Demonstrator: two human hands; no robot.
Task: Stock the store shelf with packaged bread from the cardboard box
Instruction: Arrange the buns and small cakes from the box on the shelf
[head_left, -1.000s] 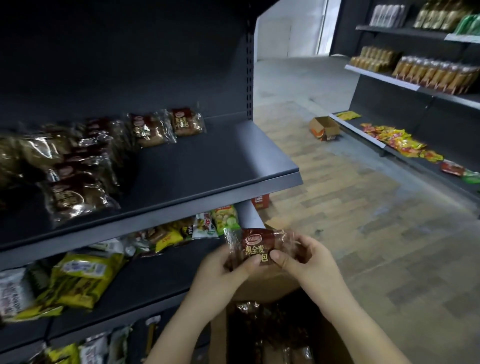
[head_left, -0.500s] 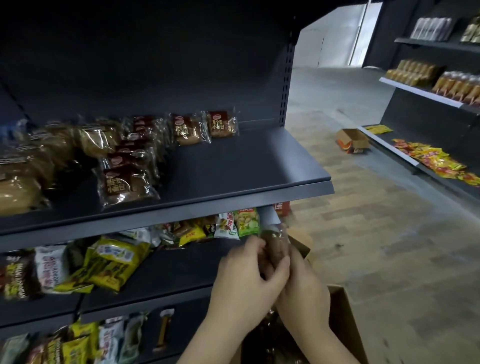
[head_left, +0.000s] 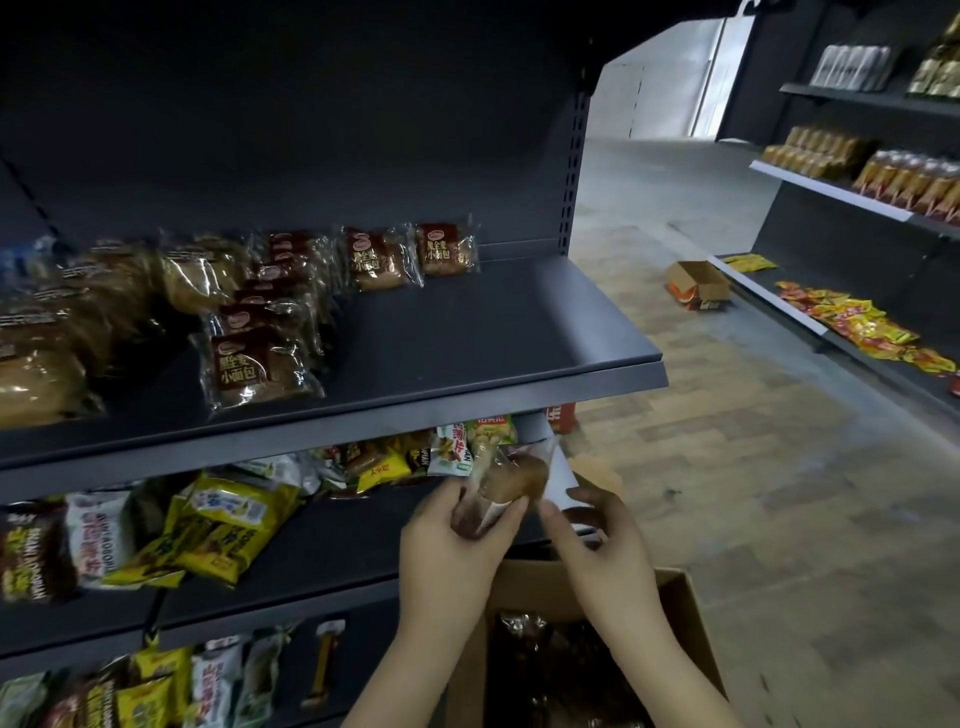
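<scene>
bread packet (head_left: 511, 480) now in left hand (head_left: 457, 540), right hand (head_left: 597, 545) released

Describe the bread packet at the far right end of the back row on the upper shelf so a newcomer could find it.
Start at the dark upper shelf, bare across its right half. Follow the back row along the rear panel to its right end, near the perforated upright post. The last bread packet stands there: clear wrap, brown label with gold characters, and unlike its neighbours nothing to its right.
</scene>
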